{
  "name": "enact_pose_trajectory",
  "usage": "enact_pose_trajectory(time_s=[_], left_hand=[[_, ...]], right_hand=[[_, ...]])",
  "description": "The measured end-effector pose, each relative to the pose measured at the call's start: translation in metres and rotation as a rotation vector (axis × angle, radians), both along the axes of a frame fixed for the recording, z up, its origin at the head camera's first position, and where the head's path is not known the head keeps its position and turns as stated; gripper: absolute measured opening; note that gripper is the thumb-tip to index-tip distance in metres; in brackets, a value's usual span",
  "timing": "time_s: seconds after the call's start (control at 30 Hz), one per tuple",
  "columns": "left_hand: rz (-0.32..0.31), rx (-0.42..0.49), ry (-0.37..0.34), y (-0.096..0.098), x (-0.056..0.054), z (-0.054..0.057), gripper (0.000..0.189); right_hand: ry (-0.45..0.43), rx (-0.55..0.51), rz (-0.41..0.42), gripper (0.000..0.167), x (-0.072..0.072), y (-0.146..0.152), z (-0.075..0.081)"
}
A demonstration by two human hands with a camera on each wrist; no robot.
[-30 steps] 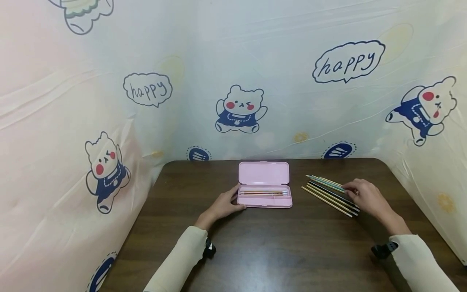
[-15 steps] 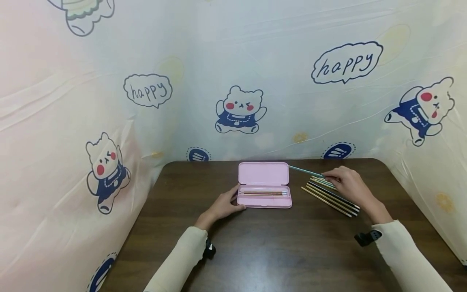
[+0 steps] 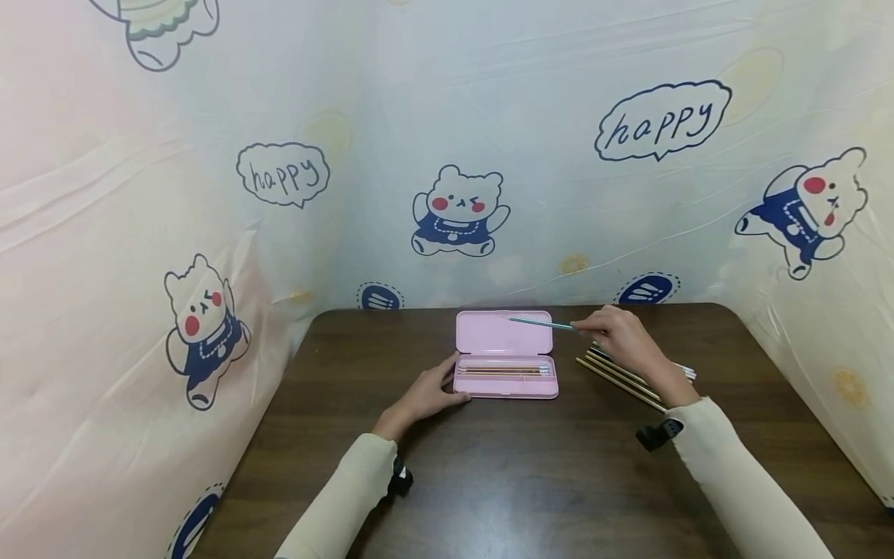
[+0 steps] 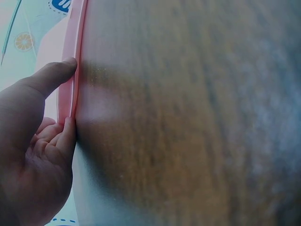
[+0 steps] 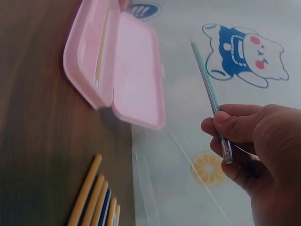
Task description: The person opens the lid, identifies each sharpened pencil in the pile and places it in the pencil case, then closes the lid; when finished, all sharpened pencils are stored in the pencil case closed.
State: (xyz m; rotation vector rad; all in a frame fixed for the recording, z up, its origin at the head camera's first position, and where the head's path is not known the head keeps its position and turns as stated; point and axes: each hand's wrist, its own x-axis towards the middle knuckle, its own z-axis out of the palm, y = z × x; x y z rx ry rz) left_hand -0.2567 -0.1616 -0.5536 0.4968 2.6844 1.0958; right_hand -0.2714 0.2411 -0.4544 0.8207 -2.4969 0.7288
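A pink pencil case [image 3: 504, 334] lies open on the table, its lid laid back. Inside its tray are several pencils [image 3: 499, 370]. My left hand [image 3: 424, 394] grips the case's left end, the thumb on its front edge in the left wrist view. My right hand [image 3: 618, 339] pinches a teal pencil [image 5: 207, 77] near its silver end between thumb and fingers. In the head view the pencil points left, its tip overlapping the lid. Several more pencils [image 3: 618, 376], yellow and dark ones, lie side by side on the table below the right hand, partly hidden by it.
The dark wooden table [image 3: 510, 481] reaches back to a printed curtain [image 3: 545, 155] with bears and speech bubbles. Bare wood lies between the case and the loose pencils. A black wrist camera [image 3: 659, 435] sits at the right sleeve.
My right hand has picked the teal pencil out of the loose group, lifted it and carried it left toward the case. The left hand has stayed at the case.
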Motion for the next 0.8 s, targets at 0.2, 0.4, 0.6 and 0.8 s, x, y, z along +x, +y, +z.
enact_pose_trajectory(time_s=[0.2,0.4,0.6,0.8], left_hand=[[0.001,-0.002,-0.009,0.0,0.001,0.001,0.097],[-0.005,-0.002,-0.011,-0.001,0.0,0.0,0.098],[-0.006,-0.004,-0.018,-0.001,-0.001,-0.001,0.099],[-0.013,0.002,-0.019,-0.002,-0.001,-0.001,0.099]], right_hand=[[-0.094,0.009,0.013,0.024,-0.008,-0.021,-0.003],[-0.141,0.022,0.019,0.022,-0.015,-0.039,-0.014],[-0.202,0.039,0.046,0.02,-0.022,-0.053,-0.028],[-0.299,0.04,0.064,0.021,-0.028,-0.065,-0.045]])
